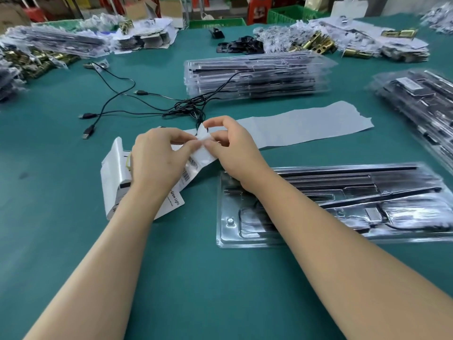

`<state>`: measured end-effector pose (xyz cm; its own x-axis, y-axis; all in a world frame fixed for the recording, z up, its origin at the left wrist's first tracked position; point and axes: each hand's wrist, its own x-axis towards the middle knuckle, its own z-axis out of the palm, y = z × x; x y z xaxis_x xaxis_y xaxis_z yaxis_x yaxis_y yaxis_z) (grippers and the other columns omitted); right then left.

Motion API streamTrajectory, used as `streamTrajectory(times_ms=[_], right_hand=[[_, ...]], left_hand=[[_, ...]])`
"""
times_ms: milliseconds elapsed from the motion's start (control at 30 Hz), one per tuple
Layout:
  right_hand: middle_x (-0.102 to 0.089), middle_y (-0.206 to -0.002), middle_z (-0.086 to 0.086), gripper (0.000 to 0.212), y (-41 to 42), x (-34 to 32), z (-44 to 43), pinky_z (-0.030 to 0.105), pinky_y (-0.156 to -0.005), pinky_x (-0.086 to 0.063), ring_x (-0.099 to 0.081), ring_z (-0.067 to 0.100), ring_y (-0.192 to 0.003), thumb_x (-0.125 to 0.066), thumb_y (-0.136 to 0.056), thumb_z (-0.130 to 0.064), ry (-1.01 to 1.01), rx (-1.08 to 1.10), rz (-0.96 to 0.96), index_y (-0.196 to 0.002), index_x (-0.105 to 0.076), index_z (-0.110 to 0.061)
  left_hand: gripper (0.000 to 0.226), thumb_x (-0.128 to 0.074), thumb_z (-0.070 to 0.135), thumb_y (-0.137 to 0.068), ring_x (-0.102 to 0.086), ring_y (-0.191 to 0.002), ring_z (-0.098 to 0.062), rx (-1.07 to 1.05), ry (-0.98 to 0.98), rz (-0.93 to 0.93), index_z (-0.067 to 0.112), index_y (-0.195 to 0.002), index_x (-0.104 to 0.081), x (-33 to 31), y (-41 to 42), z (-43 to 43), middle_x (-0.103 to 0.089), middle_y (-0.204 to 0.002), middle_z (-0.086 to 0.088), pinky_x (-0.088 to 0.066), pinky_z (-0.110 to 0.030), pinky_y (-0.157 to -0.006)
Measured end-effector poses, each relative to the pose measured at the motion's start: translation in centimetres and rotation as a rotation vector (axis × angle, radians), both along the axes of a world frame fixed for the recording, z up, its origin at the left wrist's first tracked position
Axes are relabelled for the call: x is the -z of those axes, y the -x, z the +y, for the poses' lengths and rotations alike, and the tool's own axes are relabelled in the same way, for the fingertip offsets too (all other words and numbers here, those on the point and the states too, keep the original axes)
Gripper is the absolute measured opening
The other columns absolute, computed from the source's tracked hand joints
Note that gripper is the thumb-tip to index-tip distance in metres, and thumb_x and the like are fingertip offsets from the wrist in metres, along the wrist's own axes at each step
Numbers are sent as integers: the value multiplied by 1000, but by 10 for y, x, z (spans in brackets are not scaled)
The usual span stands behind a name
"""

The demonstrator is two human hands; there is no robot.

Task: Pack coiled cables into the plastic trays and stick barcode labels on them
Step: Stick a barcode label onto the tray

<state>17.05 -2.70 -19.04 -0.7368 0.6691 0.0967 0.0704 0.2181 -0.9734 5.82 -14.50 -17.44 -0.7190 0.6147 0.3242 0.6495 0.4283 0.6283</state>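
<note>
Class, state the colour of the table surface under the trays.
Teal green table surface, seen best in the head view.

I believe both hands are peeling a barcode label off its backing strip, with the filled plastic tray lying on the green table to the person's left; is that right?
Not quite: the head view shows the plastic tray lying to the person's right, under the right forearm. The rest holds: the left hand and right hand are both pinching the label strip above the green table.
</note>
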Motion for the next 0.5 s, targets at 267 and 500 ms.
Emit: streamTrajectory(times_ms=[267,500], right_hand=[[-72,-94,-8,43,-2,3,0,15,-72,-42,-53,-1,-68,-61,-100,-16,-75,-34,5,-139,-50,-29],[-67,-105,-2,55,-3,2,-1,18,-72,-47,-51,5,-70,-62,-97,-9,-95,-50,-12,-144,-46,-34]], left_hand=[[14,-72,39,-89,-71,-91,-2,16,-47,-34,29,-92,-81,1,1,1,-77,-87,15,-56,-35,-90],[10,-75,36,-88,-72,-89,-3,-5,-87,-55,29,-89,-82,3,0,2,-77,-86,15,-56,-35,-91]])
